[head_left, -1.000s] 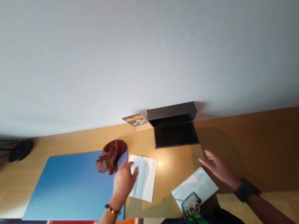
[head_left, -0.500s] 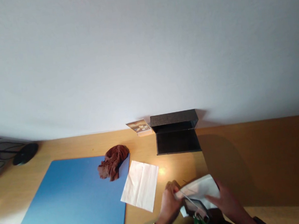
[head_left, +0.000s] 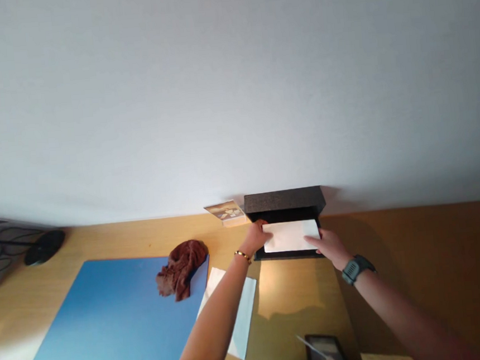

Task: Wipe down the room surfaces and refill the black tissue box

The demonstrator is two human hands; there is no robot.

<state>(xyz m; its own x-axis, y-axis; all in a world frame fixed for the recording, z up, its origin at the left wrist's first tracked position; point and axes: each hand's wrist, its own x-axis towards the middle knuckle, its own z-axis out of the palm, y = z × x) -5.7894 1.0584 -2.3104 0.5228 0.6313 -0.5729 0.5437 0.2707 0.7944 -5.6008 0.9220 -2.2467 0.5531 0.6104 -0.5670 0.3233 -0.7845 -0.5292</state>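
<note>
A folded white paper (head_left: 289, 236) is held flat over the open black box (head_left: 284, 200) by the wall. My left hand (head_left: 256, 237) grips its left edge, and my right hand (head_left: 328, 245) pinches its right end, thumb on top. Under the paper, most of the box's dark inside is hidden. Another white sheet (head_left: 244, 319) lies on the table, partly covered by my left forearm. Left of the box leans a small picture card (head_left: 226, 211).
A blue mat (head_left: 109, 320) covers the table's left part, with a crumpled brown cloth (head_left: 183, 268) on its far right corner. The black lamp base (head_left: 44, 247) stands far left. A dark-screened device (head_left: 324, 352) is at the near edge.
Both hands have moved forward from the near table edge to the black box, carrying the white paper, which now lies flat and level between them. The dark-screened device is now less covered.
</note>
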